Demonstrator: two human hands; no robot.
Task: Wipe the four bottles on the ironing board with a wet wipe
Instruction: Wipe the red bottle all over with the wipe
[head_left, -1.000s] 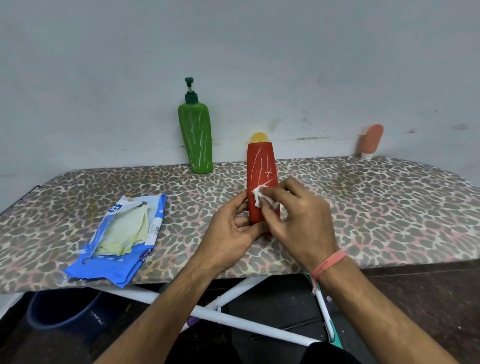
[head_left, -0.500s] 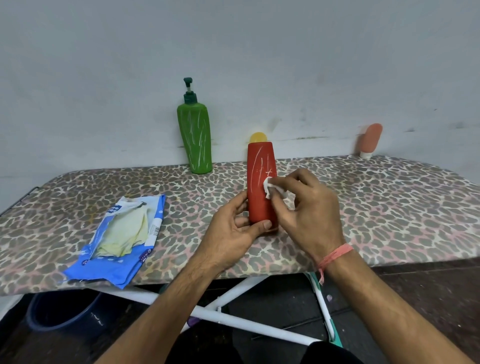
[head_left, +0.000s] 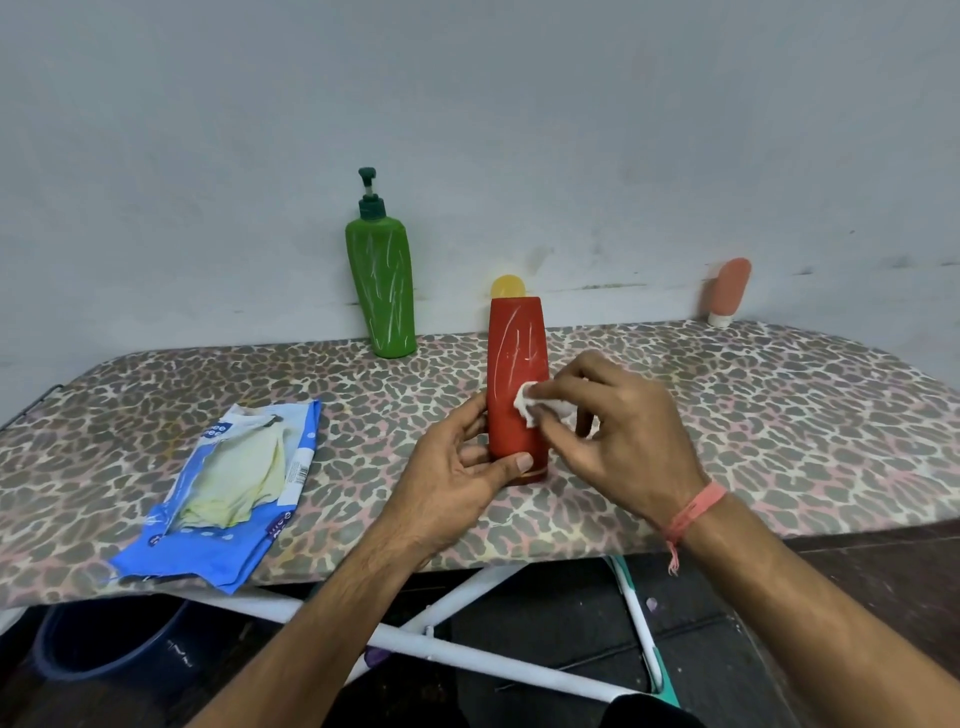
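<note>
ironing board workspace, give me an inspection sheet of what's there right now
surface: leopard-print ironing board, white legs beneath
job's things: red bottle upright, streaked white; green pump bottle and orange tube by the wall; yellow object behind the red bottle, mostly hidden; white wet wipe against the red bottle
clutter: blue wet-wipe pack lying opened
hands: left hand grips the red bottle's base; right hand pinches the wipe
cables: nothing seen
surroundings: grey wall; dark blue tub underneath
</note>
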